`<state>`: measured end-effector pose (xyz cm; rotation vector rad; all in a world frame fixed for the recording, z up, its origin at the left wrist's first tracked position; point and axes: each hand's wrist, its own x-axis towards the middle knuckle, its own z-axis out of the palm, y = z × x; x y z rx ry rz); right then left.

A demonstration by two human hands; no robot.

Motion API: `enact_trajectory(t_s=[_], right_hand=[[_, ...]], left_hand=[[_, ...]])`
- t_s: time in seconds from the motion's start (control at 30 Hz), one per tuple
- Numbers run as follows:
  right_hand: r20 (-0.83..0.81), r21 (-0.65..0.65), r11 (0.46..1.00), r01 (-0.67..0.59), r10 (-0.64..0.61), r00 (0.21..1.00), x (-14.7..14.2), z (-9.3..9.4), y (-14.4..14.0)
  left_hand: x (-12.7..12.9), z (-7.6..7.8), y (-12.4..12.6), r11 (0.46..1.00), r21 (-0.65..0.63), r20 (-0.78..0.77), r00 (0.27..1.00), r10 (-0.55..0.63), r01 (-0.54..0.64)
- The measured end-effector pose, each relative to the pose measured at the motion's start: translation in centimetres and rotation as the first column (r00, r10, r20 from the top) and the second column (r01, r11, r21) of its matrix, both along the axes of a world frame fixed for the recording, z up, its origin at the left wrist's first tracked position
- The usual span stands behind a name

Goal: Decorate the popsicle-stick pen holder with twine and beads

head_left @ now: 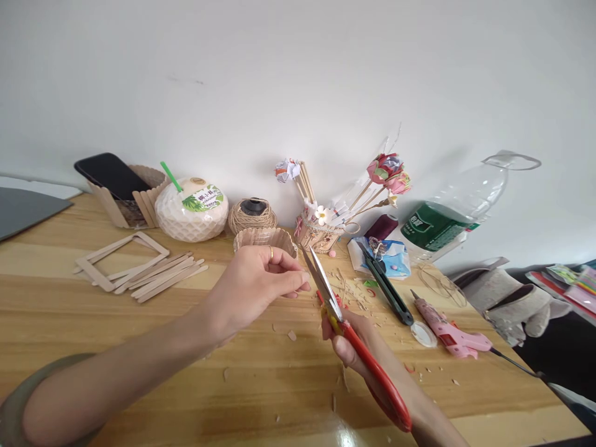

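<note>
The right hand (354, 347) has its grip closed around the red-handled scissors (347, 329), blades a little open, above the worktop (139, 347). The left hand (254, 282) pinches its fingertips just beside the blades; what it holds is too small to tell. Loose wooden sticks (158, 276) lie well apart.

Twine spool (252, 214) behind basket (265, 239); glue gun (451, 335) right.

Near side of the wooden table (139, 372) is open apart from wood chips (292, 335). Back edge is packed: craft sticks (158, 276), coconut cup (192, 211), twine spool (252, 215), small basket (265, 239). Right side's blocked by utility knife (386, 285) and pink glue gun (449, 332).
</note>
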<state>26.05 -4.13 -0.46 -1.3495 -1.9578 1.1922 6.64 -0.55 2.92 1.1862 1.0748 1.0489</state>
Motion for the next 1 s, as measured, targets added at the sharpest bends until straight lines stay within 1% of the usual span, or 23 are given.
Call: enact_trajectory(t_s=[0.17, 0.53, 0.73, 1.0], right_hand=[[0.038, -0.011, 0.999, -0.039, 0.040, 0.998, -0.13, 0.49, 0.01], [0.036, 0.008, 0.998, -0.063, 0.063, 0.997, -0.11, 0.25, 0.00], [0.030, 0.019, 0.999, -0.040, 0.039, 0.999, -0.17, -0.08, -0.01], [0.051, 0.024, 1.000, -0.003, 0.002, 0.999, -0.38, -0.05, 0.02]], left_hand=[[0.01, -0.04, 0.10, 1.000, 0.002, -0.024, 0.999, -0.021, 0.022], [-0.23, 0.40, -0.03, 0.999, 0.034, -0.139, 0.990, -0.020, 0.025], [-0.28, 0.43, -0.10, 0.999, 0.045, -0.152, 0.988, 0.001, 0.006], [-0.05, 0.40, -0.32, 0.999, 0.047, -0.113, 0.993, 0.022, -0.017]])
